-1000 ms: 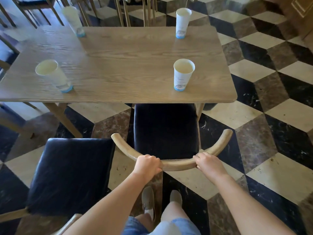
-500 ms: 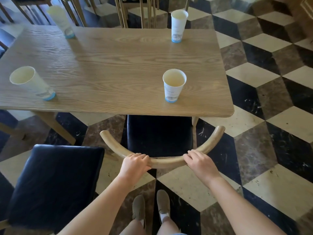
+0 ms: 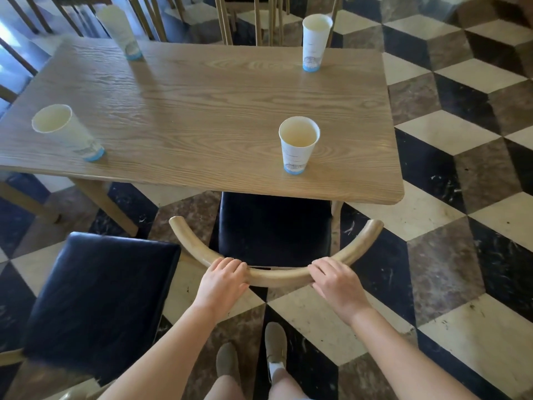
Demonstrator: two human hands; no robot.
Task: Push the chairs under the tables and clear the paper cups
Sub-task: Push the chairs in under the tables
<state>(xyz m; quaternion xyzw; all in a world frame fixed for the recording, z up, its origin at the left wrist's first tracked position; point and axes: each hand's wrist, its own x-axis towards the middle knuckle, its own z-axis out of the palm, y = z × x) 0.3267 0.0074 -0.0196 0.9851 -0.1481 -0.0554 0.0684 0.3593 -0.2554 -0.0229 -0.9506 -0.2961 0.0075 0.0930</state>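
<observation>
We are sliding the dark-cushioned wooden chair [image 3: 274,226] further under the oak surface [image 3: 202,111] than a second ago, both hands' fingers [image 3: 230,265] curling over its curved backrest [image 3: 277,277]; four paper cups [image 3: 298,144] are waiting.

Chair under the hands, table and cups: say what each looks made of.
Chair: pale bent wood rail, smooth; its seat looks like dark glossy leather or vinyl.
Table: wood or wood-look laminate, with visible grain.
Cups: matte white paper, blue printed base.

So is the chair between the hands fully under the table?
Partly. The chair seat's front lies under the table edge; its back half shows.
</observation>
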